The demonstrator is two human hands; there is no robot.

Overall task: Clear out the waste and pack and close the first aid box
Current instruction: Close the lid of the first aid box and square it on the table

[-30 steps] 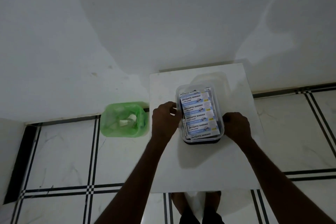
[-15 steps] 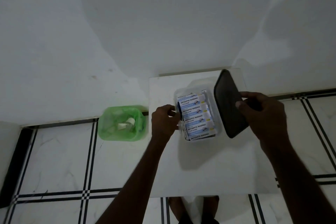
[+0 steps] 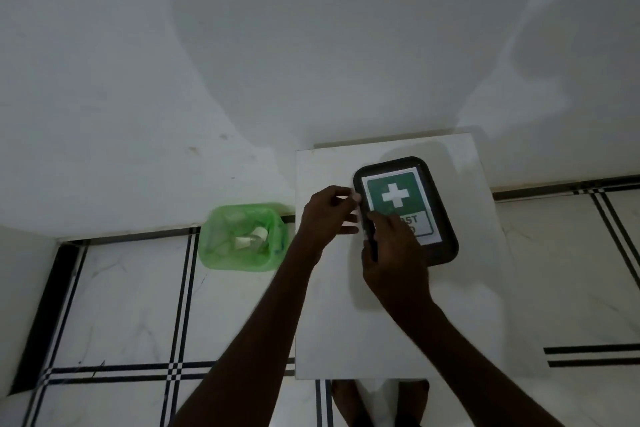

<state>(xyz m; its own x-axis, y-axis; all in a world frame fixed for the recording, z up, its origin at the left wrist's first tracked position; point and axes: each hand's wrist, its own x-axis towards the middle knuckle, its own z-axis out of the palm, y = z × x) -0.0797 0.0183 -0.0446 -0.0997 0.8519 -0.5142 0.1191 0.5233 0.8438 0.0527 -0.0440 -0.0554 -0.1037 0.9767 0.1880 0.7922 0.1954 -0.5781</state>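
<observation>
On the white table [image 3: 346,322], against the wall, the first aid box sits under its dark lid [image 3: 440,215], which lies flat across the top and bears a green label with a white cross. The right hand [image 3: 394,253] rests palm-down on the lid's near left corner, fingers flat. The left hand [image 3: 327,213] touches the lid's left edge, fingertips drawn together. On the tiled floor, left of the table, stands a green bin [image 3: 242,237] holding white scraps.
</observation>
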